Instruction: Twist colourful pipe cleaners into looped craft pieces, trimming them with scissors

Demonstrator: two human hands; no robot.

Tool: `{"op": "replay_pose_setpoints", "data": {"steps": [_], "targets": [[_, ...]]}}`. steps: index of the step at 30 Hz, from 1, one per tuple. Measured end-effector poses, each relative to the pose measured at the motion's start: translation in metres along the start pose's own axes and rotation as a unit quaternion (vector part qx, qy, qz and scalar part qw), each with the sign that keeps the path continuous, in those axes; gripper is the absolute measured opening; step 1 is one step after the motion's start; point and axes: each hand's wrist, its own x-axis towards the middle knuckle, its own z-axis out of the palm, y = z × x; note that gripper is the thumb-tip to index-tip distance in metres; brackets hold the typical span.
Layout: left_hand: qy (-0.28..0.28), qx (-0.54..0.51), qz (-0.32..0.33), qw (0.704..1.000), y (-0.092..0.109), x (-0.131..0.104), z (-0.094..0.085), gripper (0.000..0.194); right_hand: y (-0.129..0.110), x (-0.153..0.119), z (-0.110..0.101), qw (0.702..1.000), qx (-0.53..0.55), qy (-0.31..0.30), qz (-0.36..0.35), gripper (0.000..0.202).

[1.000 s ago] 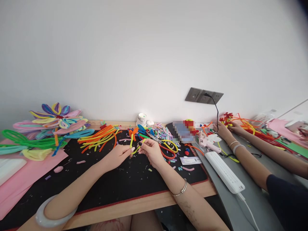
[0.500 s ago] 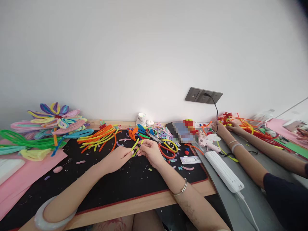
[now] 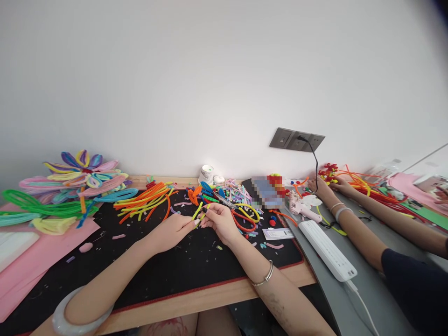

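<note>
In the head view, a short yellow pipe cleaner [image 3: 197,211] is bent, with two ends pointing up between my hands. My left hand [image 3: 175,230] pinches it from the left, thumb and fingers closed. From the right, my right hand [image 3: 220,224] grips it too, the fingertips of both hands nearly touching. Fingers hide the bend itself. Behind my hands lies a pair of blue-handled scissors [image 3: 227,203] among colourful offcuts [image 3: 238,191]. A bundle of orange and yellow pipe cleaners [image 3: 143,200] rests to the left on the black mat [image 3: 147,280].
Looped pipe-cleaner flowers [image 3: 84,172] and pink sheets [image 3: 52,261] lie at left. A phone [image 3: 268,192], a pink glue gun [image 3: 303,208] and a white power strip [image 3: 327,252] are at right. A co-worker's hands [image 3: 322,189] hold a red pipe-cleaner piece [image 3: 328,172].
My hands keep their grip on the yellow pipe cleaner, with the fingers drawn slightly closer together. The view has shifted slightly.
</note>
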Motion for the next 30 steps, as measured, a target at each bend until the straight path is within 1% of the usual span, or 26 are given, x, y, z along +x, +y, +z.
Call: {"op": "replay_pose_setpoints", "data": {"steps": [9,14,21,26,30], "targets": [[-0.005,0.014,0.000,1.000,-0.0010,-0.0004,0.0000,0.039,0.0040,0.0016,-0.0022,1.000,0.003,-0.007,-0.008,0.022],[-0.011,0.017,0.004,1.000,-0.0004,-0.0014,-0.0010,0.036,0.0020,0.0005,-0.0009,1.000,-0.002,-0.006,-0.013,0.021],[-0.015,0.012,-0.001,1.000,-0.0017,-0.0028,-0.0008,0.036,0.0006,-0.0008,0.0004,1.000,-0.014,0.010,-0.015,0.020],[-0.022,0.012,0.004,1.000,-0.0007,-0.0029,-0.0018,0.038,0.0021,-0.0002,-0.0002,1.000,-0.026,-0.009,-0.005,0.022],[-0.033,0.030,0.012,0.999,0.0015,-0.0039,-0.0018,0.036,0.0005,-0.0010,0.0003,0.999,-0.035,-0.039,0.011,0.023]]}}
